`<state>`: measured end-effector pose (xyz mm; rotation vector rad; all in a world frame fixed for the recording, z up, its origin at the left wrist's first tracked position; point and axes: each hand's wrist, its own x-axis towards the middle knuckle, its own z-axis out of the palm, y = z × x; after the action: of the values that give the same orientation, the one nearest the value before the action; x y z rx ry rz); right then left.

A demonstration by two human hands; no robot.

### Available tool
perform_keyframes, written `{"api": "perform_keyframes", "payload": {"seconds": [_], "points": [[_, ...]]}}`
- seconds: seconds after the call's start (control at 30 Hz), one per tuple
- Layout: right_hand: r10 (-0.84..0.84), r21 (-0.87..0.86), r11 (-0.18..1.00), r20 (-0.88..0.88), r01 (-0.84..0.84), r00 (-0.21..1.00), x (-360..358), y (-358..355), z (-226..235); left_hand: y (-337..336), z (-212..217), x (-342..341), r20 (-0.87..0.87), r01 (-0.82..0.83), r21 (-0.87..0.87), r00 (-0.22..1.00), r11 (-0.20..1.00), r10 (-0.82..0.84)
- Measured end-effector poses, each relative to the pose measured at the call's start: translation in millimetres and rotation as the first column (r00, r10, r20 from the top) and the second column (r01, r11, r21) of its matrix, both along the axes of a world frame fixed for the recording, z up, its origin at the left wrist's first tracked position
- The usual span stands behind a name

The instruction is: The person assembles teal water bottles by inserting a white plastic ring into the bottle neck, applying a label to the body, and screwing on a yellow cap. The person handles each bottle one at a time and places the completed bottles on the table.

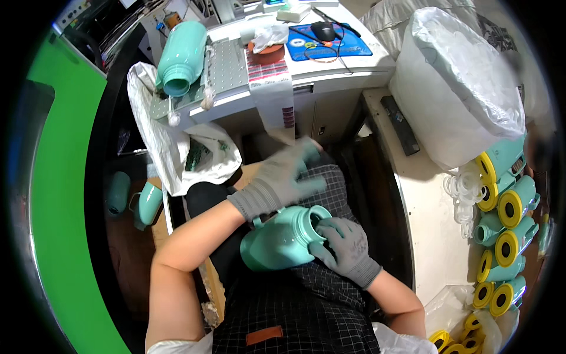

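Observation:
A glossy mint-green plastic jug body (276, 241) lies on its side across my lap, its open mouth pointing right. My right hand (345, 248), in a grey glove, grips the jug's neck, with fingers at the rim and the thumb below; the fingertips are partly hidden in the mouth. Above the jug, my gloved left hand (282, 179) hangs apart from it with fingers spread, slightly blurred and holding nothing I can see. A dark checked apron (295, 312) covers my lap under the jug.
Ahead, a white desk (303, 69) carries another green jug (183, 56), a printed label strip (270, 97) and a mouse (323, 31). A white sack (439, 88) stands at right, near clear rings (466, 189) and several jugs with yellow-rimmed ends (510, 209). A plastic bag (218, 168) lies front left.

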<state>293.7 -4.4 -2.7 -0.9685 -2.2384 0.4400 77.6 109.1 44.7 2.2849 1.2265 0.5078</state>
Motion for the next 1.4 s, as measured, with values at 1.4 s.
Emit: {"api": "perform_keyframes", "payload": {"seconds": [1.4], "points": [[-0.649, -0.743, 0.562, -0.668, -0.363, 0.363, -7.7, 130.2, -13.6, -26.4, -66.2, -34.0, 0.501, -0.410, 0.273, 0.833, 0.870, 0.236]]}}
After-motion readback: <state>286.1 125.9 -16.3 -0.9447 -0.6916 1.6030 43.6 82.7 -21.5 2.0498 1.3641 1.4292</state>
